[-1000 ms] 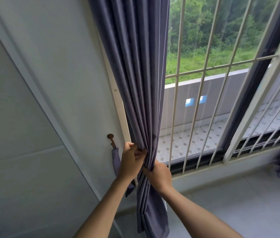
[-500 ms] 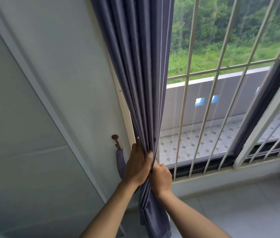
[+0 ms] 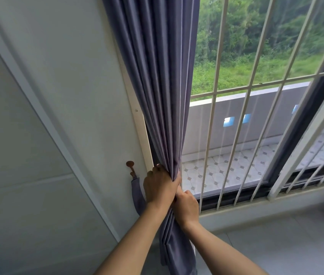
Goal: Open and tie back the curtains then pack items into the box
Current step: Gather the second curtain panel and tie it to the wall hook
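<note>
Left of centre, a brown wall hook (image 3: 130, 164) carries the grey tieback (image 3: 136, 192), hanging just beside the left hand (image 3: 160, 186). That hand is clenched around the gathered grey curtain (image 3: 157, 80) at centre frame. Just below it, touching, the right hand (image 3: 186, 208) grips the same bunched folds. To the right, white window bars (image 3: 246, 100).

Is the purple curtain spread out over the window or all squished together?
Squished together. The curtain is gathered into tight folds at the window's left edge, gripped by the left hand and right hand; bare bars show.
</note>
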